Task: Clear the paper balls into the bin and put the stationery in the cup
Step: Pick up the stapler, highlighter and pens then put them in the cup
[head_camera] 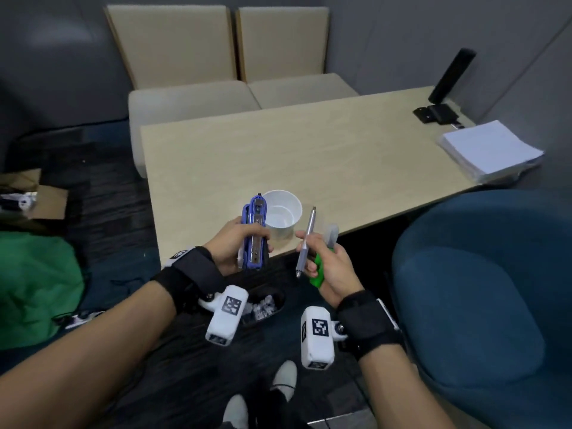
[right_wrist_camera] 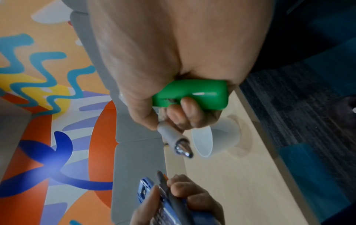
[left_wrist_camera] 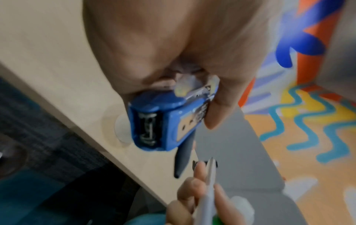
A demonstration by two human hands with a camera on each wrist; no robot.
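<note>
A white paper cup (head_camera: 283,213) stands upright near the front edge of the wooden table (head_camera: 325,150). My left hand (head_camera: 238,243) grips a blue stapler (head_camera: 255,233) just left of the cup, together with a dark pen (left_wrist_camera: 183,158) that shows in the wrist views. The right hand (head_camera: 325,261) holds a silver pen (head_camera: 306,239) between thumb and fingers and a green-handled tool with a translucent cap (head_camera: 318,270) in the palm, just right of the cup. In the right wrist view the cup (right_wrist_camera: 215,137) appears beyond the green handle (right_wrist_camera: 192,94).
A dark bin with crumpled paper balls (head_camera: 263,305) sits on the floor under my wrists. A stack of white paper (head_camera: 492,150) and a black device (head_camera: 442,97) lie at the table's far right. A teal armchair (head_camera: 483,305) stands to the right, beige seats (head_camera: 241,94) behind the table.
</note>
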